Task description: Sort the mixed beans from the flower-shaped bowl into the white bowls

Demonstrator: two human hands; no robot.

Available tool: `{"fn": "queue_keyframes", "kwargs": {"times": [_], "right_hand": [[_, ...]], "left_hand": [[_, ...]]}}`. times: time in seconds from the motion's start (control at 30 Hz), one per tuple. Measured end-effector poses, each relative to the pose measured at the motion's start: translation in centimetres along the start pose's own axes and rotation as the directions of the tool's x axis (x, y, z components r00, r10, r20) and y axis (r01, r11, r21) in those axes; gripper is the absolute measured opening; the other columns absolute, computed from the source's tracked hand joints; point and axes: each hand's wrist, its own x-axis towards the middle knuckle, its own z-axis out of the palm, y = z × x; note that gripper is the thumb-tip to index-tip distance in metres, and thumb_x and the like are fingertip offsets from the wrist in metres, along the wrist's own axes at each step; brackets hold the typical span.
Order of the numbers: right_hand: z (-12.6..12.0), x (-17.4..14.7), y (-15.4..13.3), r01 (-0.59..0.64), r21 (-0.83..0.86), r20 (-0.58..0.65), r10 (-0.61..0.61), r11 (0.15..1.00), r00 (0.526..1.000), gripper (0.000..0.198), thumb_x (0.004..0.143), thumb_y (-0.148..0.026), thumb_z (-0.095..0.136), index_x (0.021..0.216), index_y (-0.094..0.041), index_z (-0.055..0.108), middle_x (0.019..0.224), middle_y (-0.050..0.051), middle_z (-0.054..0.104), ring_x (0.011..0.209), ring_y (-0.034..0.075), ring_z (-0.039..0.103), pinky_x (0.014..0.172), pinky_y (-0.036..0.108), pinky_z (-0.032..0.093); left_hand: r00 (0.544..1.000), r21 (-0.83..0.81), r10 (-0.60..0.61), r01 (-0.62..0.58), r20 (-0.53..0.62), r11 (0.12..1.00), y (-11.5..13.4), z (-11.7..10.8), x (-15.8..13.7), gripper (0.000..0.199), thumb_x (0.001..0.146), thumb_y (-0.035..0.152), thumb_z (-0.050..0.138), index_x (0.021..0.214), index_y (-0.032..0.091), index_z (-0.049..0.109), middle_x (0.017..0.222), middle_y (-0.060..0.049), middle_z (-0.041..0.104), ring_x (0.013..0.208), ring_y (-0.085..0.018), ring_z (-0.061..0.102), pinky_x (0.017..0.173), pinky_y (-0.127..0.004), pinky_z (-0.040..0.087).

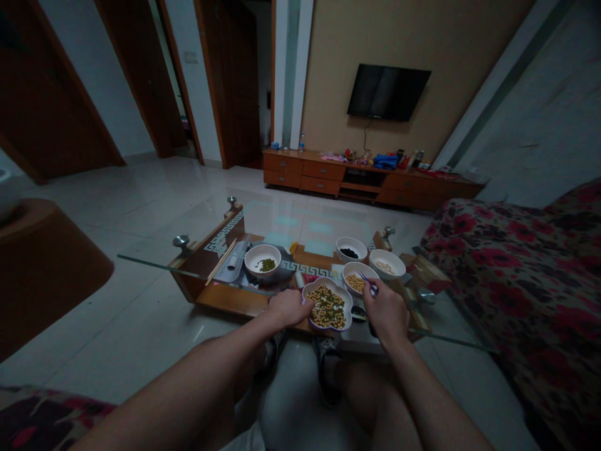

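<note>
My left hand point(287, 307) is closed on the left rim of a flower-shaped bowl point(348, 319), its thumb over the edge. Yellow beans point(323, 318) mixed with green and some white ones fill that bowl. In my right hand point(387, 310) is a pair of dark blue tweezers point(367, 280), tips pointing into a round white bowl point(346, 269) of yellow beans point(355, 283). Behind it stand a white bowl point(359, 242) with black beans point(349, 253) and another white bowl point(399, 263) with pale beans. Whether the tweezers grip a bean is too small to see.
A white bowl point(252, 254) with green beans stands at the left on the glass table point(154, 254). Chopsticks point(220, 263) lie beside it. A tissue box point(427, 272) is at the right, near a floral sofa point(507, 250). Beyond are a TV cabinet point(323, 181) and a television point(389, 93).
</note>
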Motion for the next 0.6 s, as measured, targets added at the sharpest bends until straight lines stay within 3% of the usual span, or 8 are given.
{"fn": "queue_keyframes", "kwargs": {"times": [0.1, 0.23, 0.43, 0.6], "right_hand": [[0.3, -0.1, -0.3, 0.143, 0.047, 0.067, -0.146, 0.989, 0.987, 0.038, 0.091, -0.044, 0.041, 0.113, -0.026, 0.067, 0.089, 0.008, 0.071, 0.079, 0.020, 0.066, 0.062, 0.025, 0.042], [1.0, -0.2, -0.6, 0.333, 0.132, 0.215, -0.355, 0.934, 0.910, 0.033, 0.089, -0.041, 0.046, 0.107, -0.026, 0.069, 0.094, 0.005, 0.072, 0.087, 0.019, 0.066, 0.071, 0.025, 0.045], [1.3, -0.4, -1.0, 0.395, 0.099, 0.333, -0.404, 0.913, 0.852, 0.031, 0.090, -0.038, 0.045, 0.106, -0.027, 0.069, 0.098, 0.005, 0.072, 0.091, 0.019, 0.066, 0.074, 0.026, 0.044], [1.5, -0.4, -1.2, 0.405, 0.098, 0.347, -0.412, 0.909, 0.842, 0.032, 0.090, -0.038, 0.044, 0.108, -0.027, 0.069, 0.100, 0.005, 0.072, 0.093, 0.019, 0.066, 0.075, 0.026, 0.044]], "left_hand": [[1.000, -0.006, -0.001, 0.001, -0.002, 1.000, 0.1, -0.1, -0.1, 0.057, 0.089, 0.053, 0.031, 0.098, 0.012, 0.069, 0.100, -0.018, 0.068, 0.092, -0.031, 0.066, 0.079, -0.039, 0.050], [1.000, -0.009, 0.006, -0.006, -0.009, 1.000, 0.2, -0.3, -0.2, 0.056, 0.088, 0.052, 0.032, 0.096, 0.011, 0.070, 0.097, -0.017, 0.069, 0.091, -0.031, 0.066, 0.078, -0.038, 0.051], [1.000, -0.017, -0.001, 0.001, 0.006, 1.000, 0.3, -0.5, -0.3, 0.055, 0.088, 0.051, 0.033, 0.097, 0.011, 0.070, 0.098, -0.017, 0.069, 0.091, -0.030, 0.066, 0.078, -0.036, 0.051], [1.000, -0.006, -0.006, 0.006, 0.011, 1.000, 0.4, -0.6, -0.4, 0.055, 0.088, 0.050, 0.033, 0.100, 0.011, 0.069, 0.100, -0.018, 0.069, 0.094, -0.031, 0.066, 0.079, -0.036, 0.050]]}}
